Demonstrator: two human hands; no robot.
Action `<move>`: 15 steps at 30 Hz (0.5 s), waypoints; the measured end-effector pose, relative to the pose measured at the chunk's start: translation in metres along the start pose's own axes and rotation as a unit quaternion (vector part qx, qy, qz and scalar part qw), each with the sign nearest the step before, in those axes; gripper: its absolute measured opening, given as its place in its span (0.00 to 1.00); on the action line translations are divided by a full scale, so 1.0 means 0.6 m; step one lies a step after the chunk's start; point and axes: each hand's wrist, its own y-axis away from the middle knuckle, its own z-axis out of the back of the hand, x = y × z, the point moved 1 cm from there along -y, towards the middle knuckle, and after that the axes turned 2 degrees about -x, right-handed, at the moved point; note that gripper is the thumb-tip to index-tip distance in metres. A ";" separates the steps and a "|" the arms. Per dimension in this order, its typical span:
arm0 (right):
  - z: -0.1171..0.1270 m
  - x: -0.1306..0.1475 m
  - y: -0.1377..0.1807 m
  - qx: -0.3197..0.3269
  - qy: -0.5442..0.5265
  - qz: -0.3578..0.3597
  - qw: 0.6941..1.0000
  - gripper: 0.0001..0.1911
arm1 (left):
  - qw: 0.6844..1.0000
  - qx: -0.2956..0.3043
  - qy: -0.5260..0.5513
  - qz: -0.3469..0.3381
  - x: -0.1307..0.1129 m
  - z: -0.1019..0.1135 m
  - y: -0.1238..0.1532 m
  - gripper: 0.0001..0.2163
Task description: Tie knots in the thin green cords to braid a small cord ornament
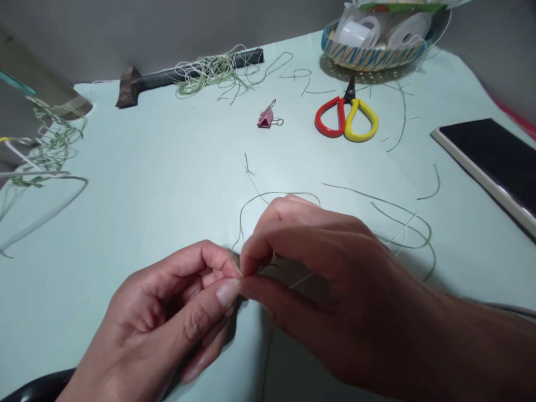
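Observation:
Thin green string [240, 220] loops over the table and runs in between my fingertips. My left hand [167, 312] pinches it with thumb and index finger, near the lower middle of the view. Right against those tips, my right hand [335, 279] closes its thumb and index finger on the same string. The exact spot where the string is gripped is mostly hidden by the fingers. Loose string ends spread on the table beyond and to the right of my right hand, with one pale strand among them.
At the back lie a hammer [159, 80] with tangled string [209, 72] on its handle, a pink binder clip [265, 117] and red-and-yellow scissors [347, 117]. A basket [372, 57] holds white rolls. A phone [494, 162] lies at right, more tangled string [54, 139] at left.

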 end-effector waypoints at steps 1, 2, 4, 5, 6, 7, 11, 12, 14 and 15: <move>-0.002 -0.001 -0.001 -0.002 -0.013 -0.010 1.000 0.07 | 1.000 -0.004 -0.002 0.001 0.001 0.000 0.000 0.12; -0.003 -0.001 -0.001 -0.006 -0.024 -0.021 0.999 0.07 | 1.000 -0.005 -0.002 -0.001 0.001 0.001 0.000 0.12; -0.003 -0.001 -0.002 -0.010 -0.041 -0.041 0.998 0.05 | 1.000 -0.005 0.001 -0.004 0.002 0.002 0.000 0.12; -0.001 -0.001 -0.002 -0.011 -0.049 -0.050 0.997 0.05 | 1.000 -0.005 0.004 -0.005 0.003 0.002 0.000 0.12; 0.000 0.000 -0.002 -0.010 -0.055 -0.057 0.997 0.06 | 1.000 -0.003 0.008 -0.007 0.003 0.002 0.000 0.11; 0.002 0.000 -0.002 -0.009 -0.060 -0.061 0.996 0.06 | 1.000 0.000 0.012 -0.010 0.003 0.002 0.000 0.11; 0.007 -0.001 0.000 -0.001 -0.064 -0.063 0.996 0.08 | 1.000 0.007 0.023 -0.015 0.004 -0.001 0.002 0.11; 0.008 -0.001 0.002 0.001 -0.060 -0.064 0.996 0.07 | 1.000 0.006 0.023 -0.013 0.004 -0.001 0.003 0.12; 0.010 -0.001 0.006 0.008 -0.056 -0.069 0.996 0.07 | 1.000 0.004 0.025 -0.011 0.005 -0.002 0.005 0.11; 0.011 -0.001 0.008 0.009 -0.056 -0.072 0.996 0.07 | 1.000 0.007 0.024 -0.014 0.005 -0.002 0.006 0.12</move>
